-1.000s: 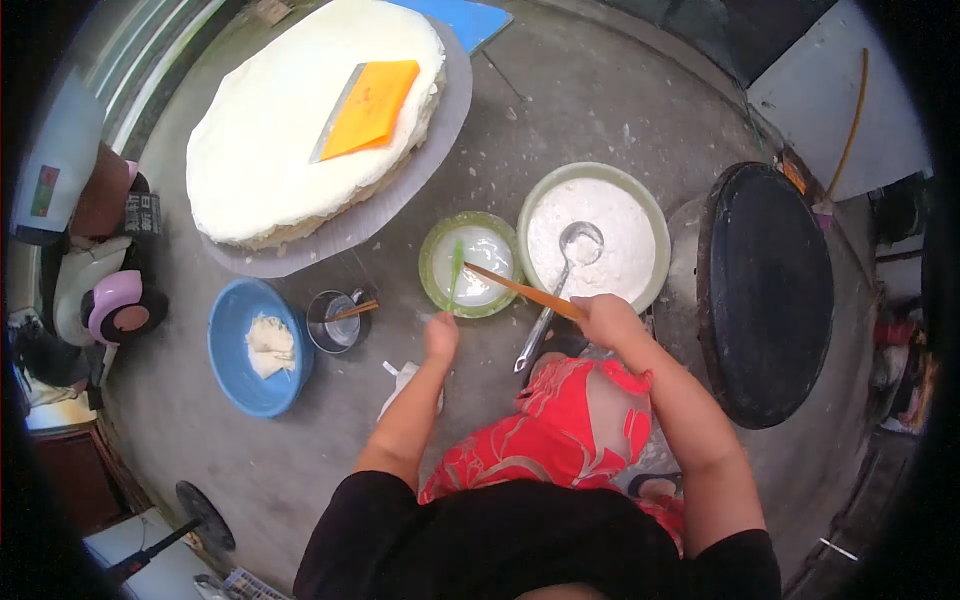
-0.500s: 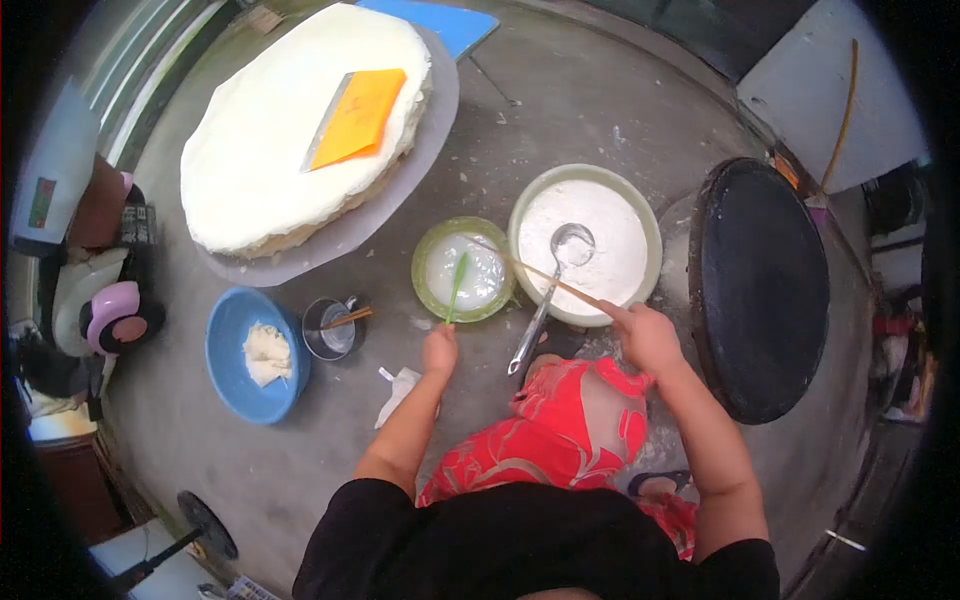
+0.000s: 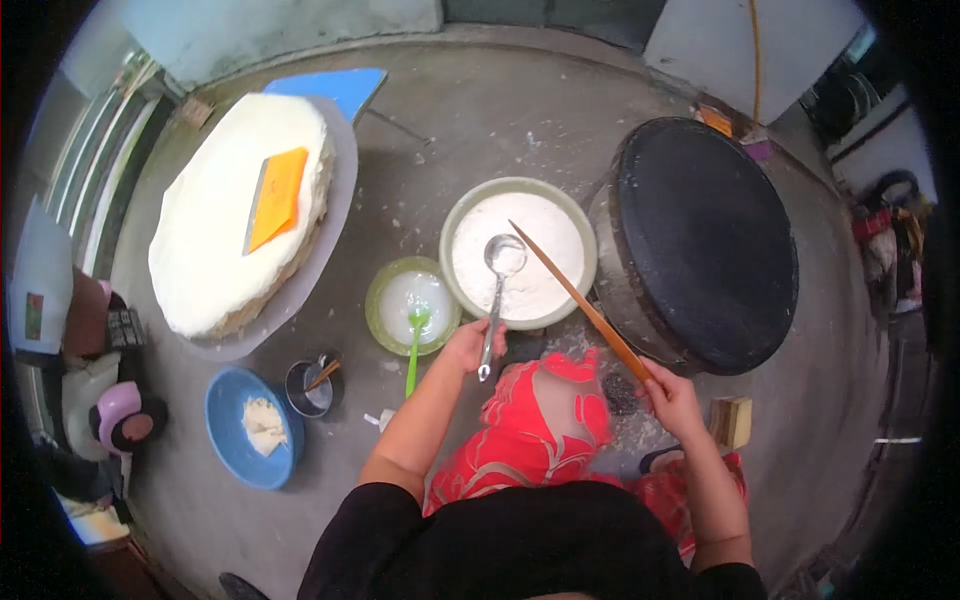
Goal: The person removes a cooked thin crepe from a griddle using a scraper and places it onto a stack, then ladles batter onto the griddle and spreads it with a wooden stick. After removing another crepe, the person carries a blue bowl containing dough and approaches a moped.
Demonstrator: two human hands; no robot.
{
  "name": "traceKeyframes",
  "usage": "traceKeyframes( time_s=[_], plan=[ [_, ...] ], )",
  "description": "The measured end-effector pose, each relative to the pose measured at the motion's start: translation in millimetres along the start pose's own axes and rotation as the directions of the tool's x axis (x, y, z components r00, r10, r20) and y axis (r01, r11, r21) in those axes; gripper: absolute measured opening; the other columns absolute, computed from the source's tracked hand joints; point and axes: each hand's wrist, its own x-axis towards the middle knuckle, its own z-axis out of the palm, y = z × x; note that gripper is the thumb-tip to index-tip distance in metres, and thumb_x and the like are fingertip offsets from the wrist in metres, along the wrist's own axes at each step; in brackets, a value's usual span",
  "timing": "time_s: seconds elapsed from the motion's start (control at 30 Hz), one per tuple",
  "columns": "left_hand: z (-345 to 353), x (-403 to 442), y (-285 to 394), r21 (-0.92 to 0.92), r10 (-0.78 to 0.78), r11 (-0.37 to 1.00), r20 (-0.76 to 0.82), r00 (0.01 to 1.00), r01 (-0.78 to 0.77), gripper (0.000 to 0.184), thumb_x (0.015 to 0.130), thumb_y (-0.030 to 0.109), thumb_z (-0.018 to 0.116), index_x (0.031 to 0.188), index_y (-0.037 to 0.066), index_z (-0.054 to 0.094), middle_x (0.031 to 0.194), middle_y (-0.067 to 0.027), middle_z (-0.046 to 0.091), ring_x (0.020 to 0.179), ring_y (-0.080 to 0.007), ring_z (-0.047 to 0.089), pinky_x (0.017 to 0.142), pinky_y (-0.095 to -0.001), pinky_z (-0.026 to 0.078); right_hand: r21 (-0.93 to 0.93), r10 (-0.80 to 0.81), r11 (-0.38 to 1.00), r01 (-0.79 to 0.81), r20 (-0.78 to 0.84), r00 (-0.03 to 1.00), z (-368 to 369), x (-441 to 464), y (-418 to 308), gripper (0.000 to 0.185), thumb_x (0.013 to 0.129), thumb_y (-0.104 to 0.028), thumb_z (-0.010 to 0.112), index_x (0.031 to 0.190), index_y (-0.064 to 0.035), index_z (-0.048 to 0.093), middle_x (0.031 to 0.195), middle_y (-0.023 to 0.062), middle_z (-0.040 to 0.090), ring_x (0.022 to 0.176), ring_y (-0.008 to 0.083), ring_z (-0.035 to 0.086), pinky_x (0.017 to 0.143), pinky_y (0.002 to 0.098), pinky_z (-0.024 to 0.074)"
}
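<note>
A grey floor (image 3: 560,110) spreads under everything. On the person's right is a round black griddle (image 3: 705,245). Far to the left a thick white slab (image 3: 215,200) of similar breadth rests on a grey sheet (image 3: 346,190).

Between them, close to the griddle, is a large pale bowl (image 3: 588,240), holding a whitish mixture (image 3: 555,225). The blue basin (image 3: 225,420) sits well to its left with a pale lump (image 3: 264,427) inside. The small green bowl (image 3: 377,305) is next — just beside the large one — with milky liquid (image 3: 400,290) in it.

The right hand (image 3: 674,402) is clamped on one end of a long wooden spatula (image 3: 581,298), whose tip points over the large bowl. A metal ladle (image 3: 497,285) lies with its cup in the mixture and its handle across the near rim; the left hand (image 3: 472,345) is at that handle — I cannot tell whether its fingers are closed around it.

An orange scraper (image 3: 280,197) lies on the slab. A metal cup (image 3: 300,405) stands beside the basin. A green utensil (image 3: 412,360) leans in the green bowl.
</note>
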Motion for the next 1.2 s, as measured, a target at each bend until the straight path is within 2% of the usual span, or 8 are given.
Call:
traceKeyframes(
  time_s=[0.07, 0.13, 0.2, 0.27, 0.3, 0.37, 0.57, 1.2],
  plan=[
    [11, 1, 11, -0.008, -0.103, 0.994, 0.091, 0.990, 0.105, 0.029, 0.091, 0.028, 0.042, 0.097, 0.001, 0.049, 0.068, -0.0063, 0.052, 0.049, -0.0132, 0.047, 0.041, -0.0259, 0.039, 0.033, -0.013, 0.999, 0.015, -0.045, 0.999, -13, -17, 14, 0.037, 0.085, -0.002, 0.047, 0.121, -0.0104, 0.050, 0.071, 0.0039, 0.060, 0.050, 0.0055, 0.048, 0.049, 0.0206, 0.0425],
    [43, -18, 6, 0.623, 0.333, 0.780, -0.319, 0.887, -0.069, 0.024, 0.090, 0.024, 0.042, 0.096, 0.002, 0.049, 0.063, -0.0050, 0.049, 0.042, -0.0110, 0.040, 0.034, -0.0253, 0.030, 0.065, -0.019, 0.998, 0.025, -0.083, 0.996, -23, -33, 26, 0.036, 0.086, -0.002, 0.046, 0.121, -0.0092, 0.050, 0.072, 0.0042, 0.060, 0.049, 0.0064, 0.048, 0.049, 0.0208, 0.0426],
    [39, -29, -3, 0.740, 0.464, 0.660, -0.266, 0.845, -0.130, 0.022, 0.089, 0.022, 0.042, 0.094, 0.003, 0.051, 0.059, -0.0037, 0.047, 0.039, -0.0093, 0.036, 0.033, -0.0249, 0.029, 0.152, 0.047, 0.988, -0.026, -0.141, 0.989, -32, -45, 33, 0.037, 0.086, -0.001, 0.046, 0.121, -0.0097, 0.050, 0.074, 0.0045, 0.060, 0.050, 0.0058, 0.047, 0.048, 0.0204, 0.0420],
    [8, -23, -4, 0.952, 0.717, -0.108, 0.274, 0.641, -0.285, 0.020, 0.087, 0.020, 0.044, 0.090, 0.002, 0.053, 0.064, -0.0091, 0.055, 0.044, -0.0174, 0.049, 0.038, -0.0308, 0.037, 0.199, 0.052, 0.980, -0.018, -0.167, 0.985, -39, -50, 43, 0.037, 0.086, -0.001, 0.045, 0.122, -0.0100, 0.050, 0.074, 0.0043, 0.059, 0.051, 0.0055, 0.047, 0.048, 0.0200, 0.0417],
    [9, -28, -11, 0.957, 0.710, -0.106, 0.264, 0.653, -0.271, 0.020, 0.087, 0.020, 0.044, 0.090, 0.002, 0.053, 0.064, -0.0091, 0.055, 0.044, -0.0174, 0.049, 0.038, -0.0308, 0.037, 0.232, 0.059, 0.972, -0.016, -0.180, 0.982, -39, -57, 48, 0.037, 0.086, -0.001, 0.045, 0.122, -0.0102, 0.050, 0.075, 0.0041, 0.059, 0.051, 0.0051, 0.047, 0.048, 0.0195, 0.0415],
    [27, -44, -20, 0.798, 0.661, -0.575, 0.321, 0.678, 0.183, 0.020, 0.084, 0.018, 0.045, 0.091, 0.002, 0.056, 0.074, -0.0166, 0.062, 0.061, -0.0303, 0.061, 0.052, -0.0419, 0.046, 0.230, 0.059, 0.973, -0.015, -0.186, 0.981, -39, -57, 54, 0.037, 0.086, -0.001, 0.045, 0.122, -0.0106, 0.050, 0.075, 0.0039, 0.059, 0.051, 0.0049, 0.047, 0.048, 0.0193, 0.0414],
    [75, -51, 18, 0.832, 0.776, -0.401, 0.087, 0.625, 0.382, 0.025, 0.081, 0.020, 0.047, 0.096, 0.003, 0.057, 0.083, -0.0236, 0.060, 0.082, -0.0386, 0.058, 0.075, -0.0474, 0.045, 0.187, 0.041, 0.982, 0.000, -0.218, 0.975, -38, -59, 63, 0.037, 0.087, -0.001, 0.045, 0.121, -0.0110, 0.050, 0.075, 0.0039, 0.059, 0.052, 0.0047, 0.047, 0.048, 0.0191, 0.0414],
    [77, 8, -7, 0.779, 0.727, -0.496, 0.130, 0.675, 0.384, 0.026, 0.083, 0.022, 0.045, 0.084, -0.001, 0.057, 0.086, -0.0230, 0.060, 0.085, -0.0393, 0.057, 0.074, -0.0469, 0.044, 0.185, -0.052, 0.977, 0.109, -0.291, 0.955, -41, -71, 62, 0.038, 0.084, 0.000, 0.048, 0.120, -0.0128, 0.052, 0.072, 0.0028, 0.061, 0.049, 0.0044, 0.046, 0.048, 0.0195, 0.0411]
  ],
)
